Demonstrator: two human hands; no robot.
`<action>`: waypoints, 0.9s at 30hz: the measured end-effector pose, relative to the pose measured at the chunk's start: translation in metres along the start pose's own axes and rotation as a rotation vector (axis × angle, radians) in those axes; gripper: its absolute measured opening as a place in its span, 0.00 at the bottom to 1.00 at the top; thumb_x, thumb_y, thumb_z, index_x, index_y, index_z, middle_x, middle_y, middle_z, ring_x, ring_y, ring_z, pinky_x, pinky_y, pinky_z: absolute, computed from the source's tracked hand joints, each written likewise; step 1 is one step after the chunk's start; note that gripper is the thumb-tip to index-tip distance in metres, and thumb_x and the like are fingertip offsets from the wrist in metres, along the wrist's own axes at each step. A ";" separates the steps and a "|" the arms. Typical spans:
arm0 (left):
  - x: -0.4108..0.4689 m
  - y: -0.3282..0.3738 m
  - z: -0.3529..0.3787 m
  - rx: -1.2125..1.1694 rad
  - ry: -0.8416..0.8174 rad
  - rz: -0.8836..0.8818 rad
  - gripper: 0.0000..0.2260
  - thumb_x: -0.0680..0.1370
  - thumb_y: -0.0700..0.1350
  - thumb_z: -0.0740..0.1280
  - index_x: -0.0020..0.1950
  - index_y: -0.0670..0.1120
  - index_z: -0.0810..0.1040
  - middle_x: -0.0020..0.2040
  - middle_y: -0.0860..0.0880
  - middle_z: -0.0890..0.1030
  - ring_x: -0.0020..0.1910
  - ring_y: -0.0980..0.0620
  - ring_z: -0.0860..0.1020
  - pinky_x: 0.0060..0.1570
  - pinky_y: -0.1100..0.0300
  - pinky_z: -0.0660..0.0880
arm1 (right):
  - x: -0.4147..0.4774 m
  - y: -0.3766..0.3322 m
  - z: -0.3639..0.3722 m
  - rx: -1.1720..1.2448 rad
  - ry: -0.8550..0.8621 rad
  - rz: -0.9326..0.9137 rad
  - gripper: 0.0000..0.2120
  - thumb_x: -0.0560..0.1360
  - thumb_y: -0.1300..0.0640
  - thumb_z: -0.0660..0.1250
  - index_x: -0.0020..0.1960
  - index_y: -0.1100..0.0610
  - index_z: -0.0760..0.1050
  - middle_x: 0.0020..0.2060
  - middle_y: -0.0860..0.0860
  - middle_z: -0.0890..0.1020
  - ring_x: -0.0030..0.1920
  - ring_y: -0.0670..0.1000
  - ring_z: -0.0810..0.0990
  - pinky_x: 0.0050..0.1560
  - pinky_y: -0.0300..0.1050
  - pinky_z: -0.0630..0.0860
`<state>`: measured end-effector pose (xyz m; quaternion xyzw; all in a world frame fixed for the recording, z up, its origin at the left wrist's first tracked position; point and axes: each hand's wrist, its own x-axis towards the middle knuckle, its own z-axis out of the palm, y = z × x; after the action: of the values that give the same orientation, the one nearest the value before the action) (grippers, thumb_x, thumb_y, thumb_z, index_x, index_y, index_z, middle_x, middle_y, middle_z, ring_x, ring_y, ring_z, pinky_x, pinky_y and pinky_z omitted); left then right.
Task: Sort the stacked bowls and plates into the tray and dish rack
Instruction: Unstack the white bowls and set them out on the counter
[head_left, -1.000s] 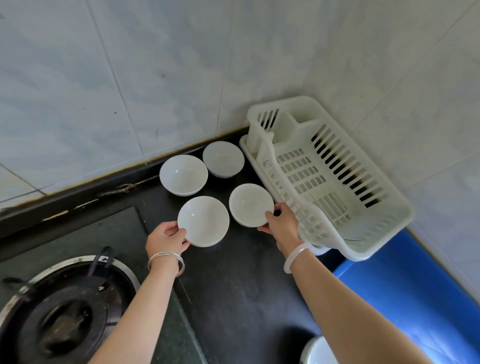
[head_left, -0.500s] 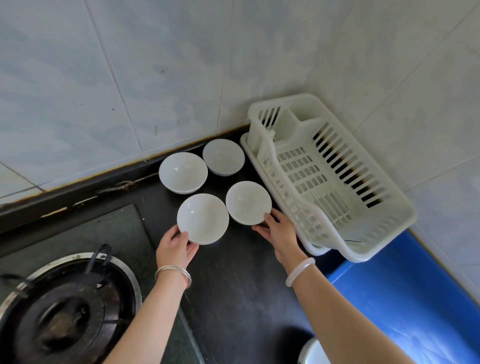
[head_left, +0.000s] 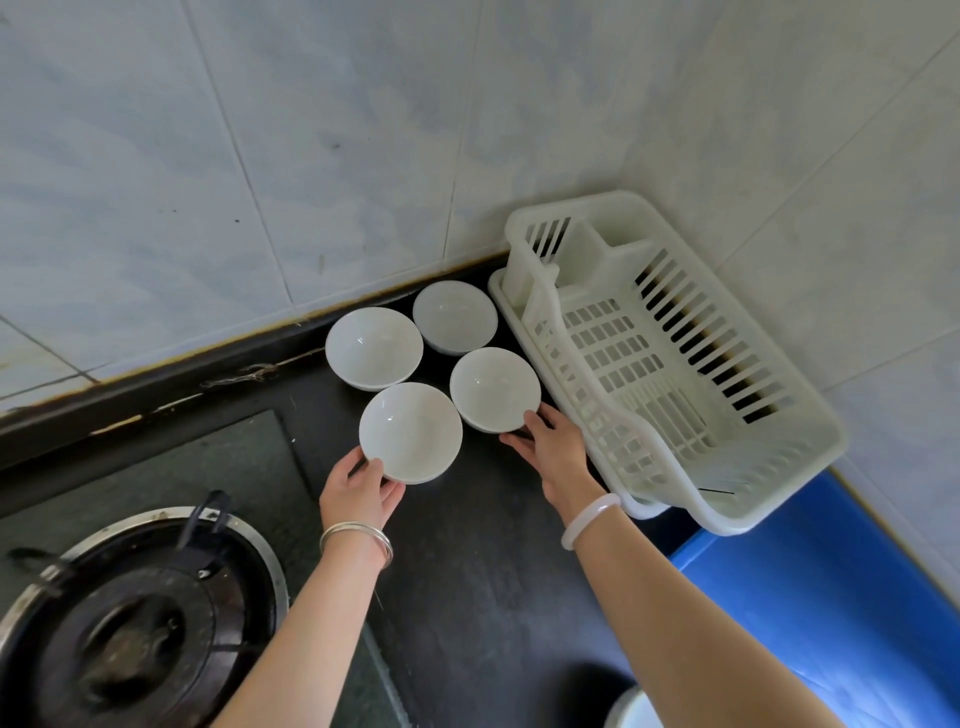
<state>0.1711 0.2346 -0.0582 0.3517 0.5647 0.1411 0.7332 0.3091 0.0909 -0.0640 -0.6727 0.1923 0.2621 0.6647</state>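
Note:
Four white bowls stand open side up in a cluster on the black counter: back-left bowl (head_left: 373, 345), back-right bowl (head_left: 455, 316), front-left bowl (head_left: 410, 431), front-right bowl (head_left: 494, 388). My left hand (head_left: 361, 493) grips the near rim of the front-left bowl, thumb on one side and fingers beneath. My right hand (head_left: 558, 452) holds the near rim of the front-right bowl with its fingertips. The white plastic dish rack (head_left: 789, 447) sits empty to the right, on a white tray (head_left: 500, 292) that shows under its edge.
A gas stove burner (head_left: 130, 629) fills the lower left. Tiled walls close the corner behind the bowls and the rack. A blue surface (head_left: 831, 597) lies below the rack on the right. A white round object (head_left: 631, 712) peeks in at the bottom edge.
Both front bowls have shifted a little farther from me, toward the back pair. My hands slid back to the bowls' near rims and stay in contact there.

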 end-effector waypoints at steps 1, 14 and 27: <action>0.000 0.000 0.000 -0.004 0.003 -0.002 0.14 0.76 0.37 0.64 0.61 0.46 0.74 0.59 0.45 0.78 0.56 0.42 0.79 0.51 0.50 0.77 | -0.001 0.000 0.000 0.003 -0.004 0.006 0.19 0.79 0.61 0.62 0.70 0.56 0.69 0.62 0.56 0.77 0.46 0.52 0.84 0.47 0.44 0.82; -0.027 -0.035 -0.014 0.067 -0.173 0.031 0.20 0.78 0.34 0.60 0.70 0.40 0.66 0.67 0.39 0.72 0.65 0.42 0.72 0.62 0.51 0.70 | -0.044 -0.008 -0.023 -0.293 -0.078 -0.027 0.20 0.81 0.51 0.56 0.72 0.52 0.64 0.62 0.53 0.77 0.49 0.51 0.81 0.49 0.45 0.79; -0.135 -0.123 -0.021 1.010 -0.592 0.497 0.13 0.77 0.44 0.64 0.62 0.48 0.76 0.60 0.50 0.79 0.57 0.55 0.77 0.54 0.67 0.69 | -0.195 0.064 -0.198 -0.972 0.196 -0.240 0.11 0.80 0.54 0.57 0.59 0.50 0.75 0.49 0.48 0.80 0.46 0.52 0.78 0.41 0.43 0.73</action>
<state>0.0852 0.0730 -0.0449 0.7988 0.2365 -0.0796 0.5474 0.1362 -0.1264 -0.0005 -0.9429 0.0311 0.1787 0.2793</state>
